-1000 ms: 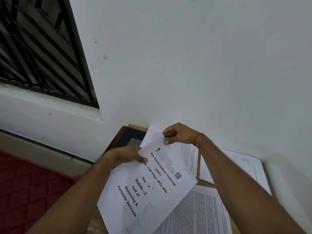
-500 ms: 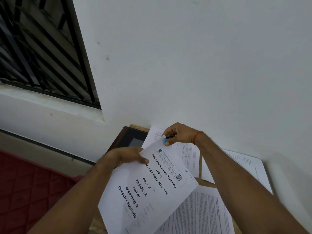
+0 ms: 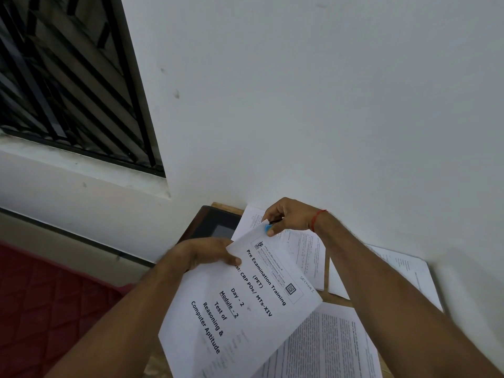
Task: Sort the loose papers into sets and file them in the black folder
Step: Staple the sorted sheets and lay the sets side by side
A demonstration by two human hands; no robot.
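At lower centre, your left hand (image 3: 207, 255) is gripping one set (image 3: 245, 304), right hand (image 3: 289, 216) pinching its clip (image 3: 268, 228); other papers (image 3: 327, 347) lying loose, folder (image 3: 207, 225) waiting.

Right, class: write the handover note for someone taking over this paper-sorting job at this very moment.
Left hand grips the Pre Examination Training paper by its edge.
Right hand pinches what looks like a small blue clip at its top corner; fastened or not, unclear.
Black folder lies at the table's far left corner; loose papers lie spread beside it.
Done: nothing visibly filed. Left: clip this set, sort the rest, file all.
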